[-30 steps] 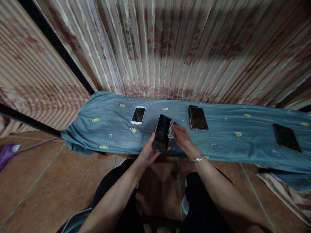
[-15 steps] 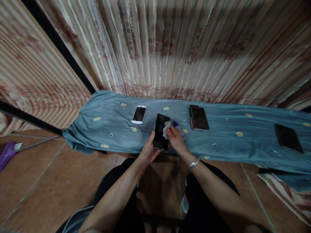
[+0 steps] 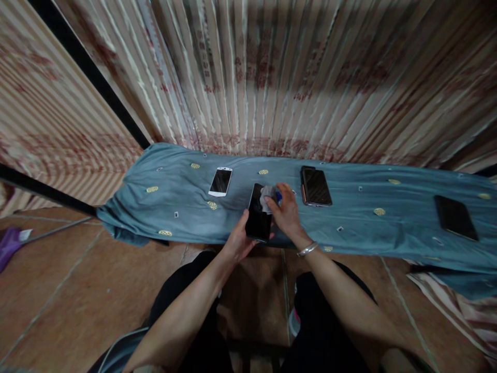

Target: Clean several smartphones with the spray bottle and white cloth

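A black smartphone (image 3: 258,223) lies screen up in my left hand (image 3: 239,239), whose thumb presses its left edge and whose fingers wrap beneath. My right hand (image 3: 286,211) pinches a crumpled pale grey cloth (image 3: 267,199) against the upper right part of the screen. A blue cap (image 3: 278,196) peeks out behind my right fingers; the bottle under it is mostly hidden by the hand. To the left, a white smartphone (image 3: 221,182) with a dark screen rests on the blue-green cloth cover (image 3: 186,186).
Right of my hands sit dark phones or cases (image 3: 316,186), one overlapping another. Farther right lies a dark flat device (image 3: 455,217). A striped curtain (image 3: 248,77) hangs behind the covered bench. Dark metal bars (image 3: 89,77) slant at left, and a purple dustpan-like object (image 3: 10,246) is on the floor.
My right hand has moved slightly up and right, its fingers now lifted over the blue-capped bottle. The grey cloth has shifted up on the screen with it. My left hand still holds the phone.
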The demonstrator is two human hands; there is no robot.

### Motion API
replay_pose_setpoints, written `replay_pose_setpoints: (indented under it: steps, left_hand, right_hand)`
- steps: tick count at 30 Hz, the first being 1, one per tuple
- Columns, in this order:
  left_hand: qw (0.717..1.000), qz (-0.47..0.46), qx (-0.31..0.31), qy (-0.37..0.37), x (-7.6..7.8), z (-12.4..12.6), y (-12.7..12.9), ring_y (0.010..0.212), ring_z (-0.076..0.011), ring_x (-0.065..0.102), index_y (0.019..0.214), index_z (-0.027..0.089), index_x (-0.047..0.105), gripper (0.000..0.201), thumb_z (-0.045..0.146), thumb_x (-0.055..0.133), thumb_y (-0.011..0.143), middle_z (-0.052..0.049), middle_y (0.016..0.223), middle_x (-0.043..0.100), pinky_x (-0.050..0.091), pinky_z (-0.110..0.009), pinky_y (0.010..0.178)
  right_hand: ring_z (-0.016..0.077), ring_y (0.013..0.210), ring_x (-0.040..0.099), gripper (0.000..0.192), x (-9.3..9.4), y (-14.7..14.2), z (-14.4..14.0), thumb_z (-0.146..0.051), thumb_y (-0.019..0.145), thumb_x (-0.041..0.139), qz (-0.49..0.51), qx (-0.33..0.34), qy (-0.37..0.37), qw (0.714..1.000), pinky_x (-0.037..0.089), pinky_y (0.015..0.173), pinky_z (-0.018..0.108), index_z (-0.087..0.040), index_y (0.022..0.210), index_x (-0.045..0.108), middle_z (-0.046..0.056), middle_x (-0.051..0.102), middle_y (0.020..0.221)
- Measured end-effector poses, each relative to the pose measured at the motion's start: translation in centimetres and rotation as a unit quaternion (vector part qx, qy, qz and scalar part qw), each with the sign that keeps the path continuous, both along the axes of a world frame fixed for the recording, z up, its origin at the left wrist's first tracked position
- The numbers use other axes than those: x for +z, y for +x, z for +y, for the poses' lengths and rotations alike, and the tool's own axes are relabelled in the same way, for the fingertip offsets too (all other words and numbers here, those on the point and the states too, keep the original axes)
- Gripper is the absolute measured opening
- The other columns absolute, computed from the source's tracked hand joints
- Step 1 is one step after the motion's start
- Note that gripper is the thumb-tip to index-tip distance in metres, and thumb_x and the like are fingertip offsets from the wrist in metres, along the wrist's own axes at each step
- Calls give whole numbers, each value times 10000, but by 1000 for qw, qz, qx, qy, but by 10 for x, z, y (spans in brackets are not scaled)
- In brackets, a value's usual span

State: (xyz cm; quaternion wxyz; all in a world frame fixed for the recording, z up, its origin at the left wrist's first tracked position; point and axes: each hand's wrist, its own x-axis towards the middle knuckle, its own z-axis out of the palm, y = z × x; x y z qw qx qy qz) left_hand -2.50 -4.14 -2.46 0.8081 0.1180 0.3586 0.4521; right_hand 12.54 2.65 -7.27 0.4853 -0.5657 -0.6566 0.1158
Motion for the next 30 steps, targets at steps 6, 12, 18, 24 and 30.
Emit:
replay_pose_setpoints:
  steps: [6, 12, 18, 24, 30]
  left_hand:
    - [1000, 7, -12, -15, -3, 0, 2, 1016, -266, 720, 1264, 125, 630, 519, 465, 316, 1027, -150, 1130, 740, 572, -466, 902]
    - [1000, -4, -2, -24, -8, 0, 0, 1033, -259, 703, 1338, 147, 586, 511, 479, 373, 1013, -142, 1167, 727, 569, -459, 908]
    - [999, -37, 29, -28, -10, 5, 0, 1156, -260, 663, 1364, 154, 584, 524, 472, 349, 1020, -126, 1199, 725, 530, -388, 979]
    - [996, -27, 73, -37, -7, 10, -2, 1084, -220, 694, 1343, 152, 604, 508, 455, 350, 1025, -104, 1110, 755, 539, -322, 932]
    - [997, -7, 59, -43, -7, 10, 2, 1089, -235, 693, 1361, 142, 590, 553, 482, 310, 1027, -120, 1117, 753, 541, -349, 927]
  right_hand:
    - [281, 1088, 631, 317, 17, 3, 0, -435, 970, 497, -54, 54, 21, 997, 472, 1037, 501, -219, 1047, 714, 118, 721, 1122]
    - [262, 1105, 629, 325, 17, -5, -11, -365, 1000, 461, -89, 114, 55, 988, 490, 1028, 470, -212, 1150, 706, 103, 709, 1181]
    - [268, 1132, 608, 353, 21, -20, -32, -292, 1013, 429, -128, 155, 59, 978, 509, 1015, 471, -198, 1246, 677, 110, 682, 1246]
    - [266, 1224, 575, 398, 20, -31, -46, -244, 1022, 386, -144, 186, 53, 970, 499, 1069, 465, -186, 1335, 624, 120, 645, 1326]
    - [258, 1368, 495, 453, 15, -23, -34, -219, 1016, 347, -147, 185, 25, 971, 427, 1162, 497, -171, 1424, 539, 138, 580, 1429]
